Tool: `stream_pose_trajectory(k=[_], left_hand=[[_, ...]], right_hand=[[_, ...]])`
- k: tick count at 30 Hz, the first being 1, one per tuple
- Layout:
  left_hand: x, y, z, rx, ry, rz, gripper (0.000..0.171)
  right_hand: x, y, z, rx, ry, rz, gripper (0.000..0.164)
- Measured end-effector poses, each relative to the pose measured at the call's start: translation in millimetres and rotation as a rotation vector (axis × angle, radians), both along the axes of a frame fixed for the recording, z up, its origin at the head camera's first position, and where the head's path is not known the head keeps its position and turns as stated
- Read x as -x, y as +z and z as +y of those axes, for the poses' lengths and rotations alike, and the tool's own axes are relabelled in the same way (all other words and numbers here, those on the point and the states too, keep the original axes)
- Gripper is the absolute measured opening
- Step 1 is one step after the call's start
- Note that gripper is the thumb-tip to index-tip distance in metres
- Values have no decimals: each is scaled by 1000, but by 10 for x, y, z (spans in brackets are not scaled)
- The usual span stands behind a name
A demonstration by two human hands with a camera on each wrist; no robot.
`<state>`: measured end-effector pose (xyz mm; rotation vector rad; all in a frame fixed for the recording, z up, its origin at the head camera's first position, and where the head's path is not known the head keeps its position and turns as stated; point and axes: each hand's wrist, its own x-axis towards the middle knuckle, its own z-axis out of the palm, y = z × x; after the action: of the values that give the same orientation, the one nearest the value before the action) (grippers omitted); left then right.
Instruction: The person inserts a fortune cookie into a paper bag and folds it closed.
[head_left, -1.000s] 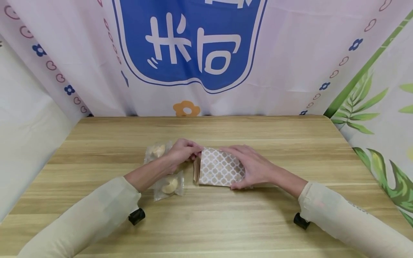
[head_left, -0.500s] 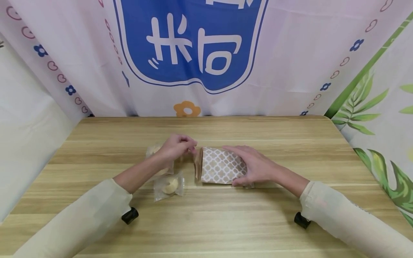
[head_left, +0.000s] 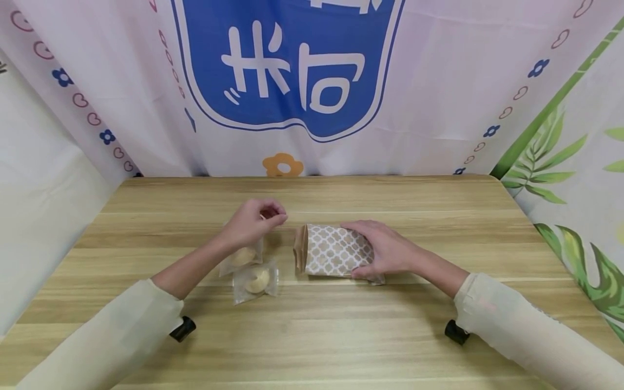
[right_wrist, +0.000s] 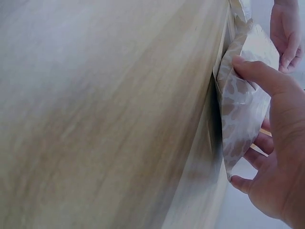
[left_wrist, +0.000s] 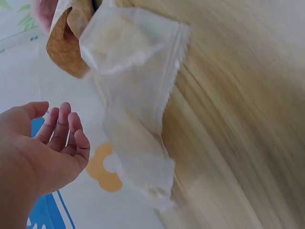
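A brown paper bag [head_left: 329,252] with a white lattice print lies on its side at mid-table, its mouth facing left. My right hand [head_left: 385,246] grips the bag's right end, thumb on the near edge and fingers over the far one, as the right wrist view also shows. To the left of the mouth, my left hand [head_left: 255,219] hovers with loosely bent fingers and nothing in them. Below it lie clear packets, each with a pale, round, cookie-like piece: a near packet [head_left: 255,281] and a farther packet [head_left: 241,257], partly covered by the left wrist.
A clear plastic corner [head_left: 377,280] pokes out beneath the bag's right end. The wooden table [head_left: 312,336] ends at a printed cloth backdrop [head_left: 414,135], and a leaf-patterned cloth [head_left: 551,162] hangs on the right.
My left hand has let go of the bag's mouth edge and moved left and away over the packets. The mouth now gapes a little more; my right hand stays on the bag.
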<state>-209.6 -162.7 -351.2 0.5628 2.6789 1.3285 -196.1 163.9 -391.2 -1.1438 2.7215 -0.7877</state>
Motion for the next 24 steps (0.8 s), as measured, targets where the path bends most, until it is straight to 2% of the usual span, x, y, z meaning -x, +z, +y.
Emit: stream_pose_trajectory(k=[2,5,8,16,24], left_hand=[[9,2,-54,37,-8,57,12],[24,0,-136,81,-8,95,8],[33,-3,-217,114,-9,113,8],[31,8,-445,216,-20,122,22],[22,-5,-602,324,-74,197,21]], right_hand=[[-1,1,1,4,5,6,100],[-5,3,2,6,9,13,100],[-8,5,4,7,12,18,100],[-2,-11,10,9,17,29,99],[-2,-9,17,3,15,23,99]])
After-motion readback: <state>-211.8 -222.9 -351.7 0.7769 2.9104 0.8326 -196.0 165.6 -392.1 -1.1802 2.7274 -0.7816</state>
